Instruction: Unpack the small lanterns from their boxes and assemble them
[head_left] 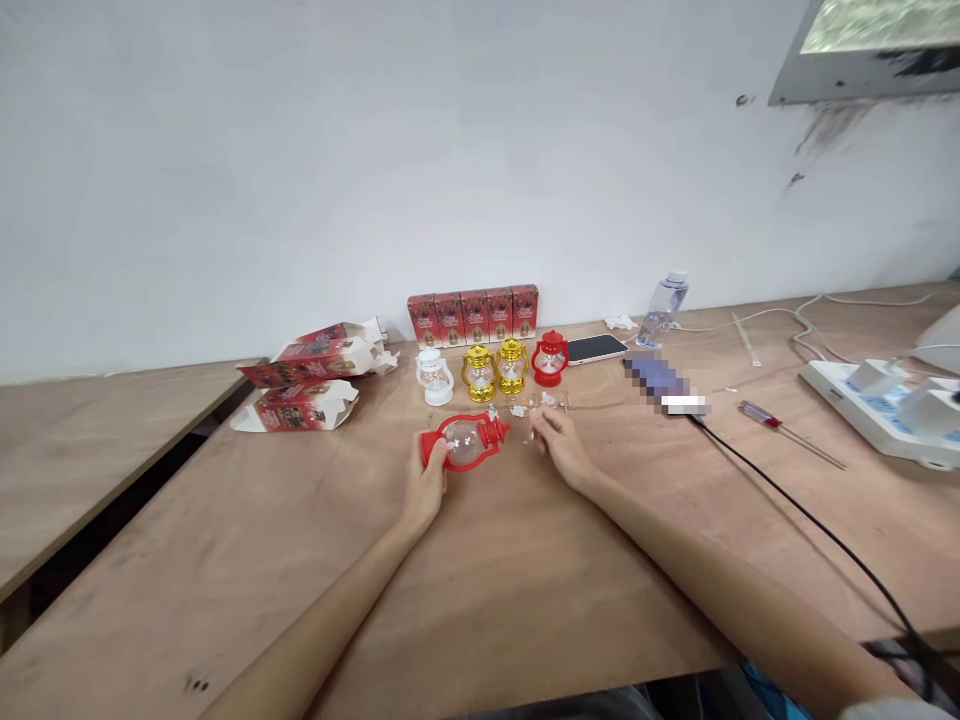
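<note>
My left hand (426,482) is closed around the base of a red toy lantern (466,442). The lantern lies on its side in the grip, its clear globe facing up and its top pointing right. Just right of that top, my right hand (564,448) is low over the table with its fingers pinched together. Something small and thin seems to be at the fingertips, too small to name. Small whitish pieces (517,409) lie just beyond it. Behind them stand a white lantern (435,378), two gold lanterns (480,374) and another red lantern (550,360), all upright.
Several red printed boxes (474,317) stand against the wall. Opened cartons (304,405) lie at left. Toward the right are a dark-screened phone (598,348), a water bottle (663,310), a blurred-out device (661,380) on a black cable, a screwdriver (791,436) and a power strip (874,410).
</note>
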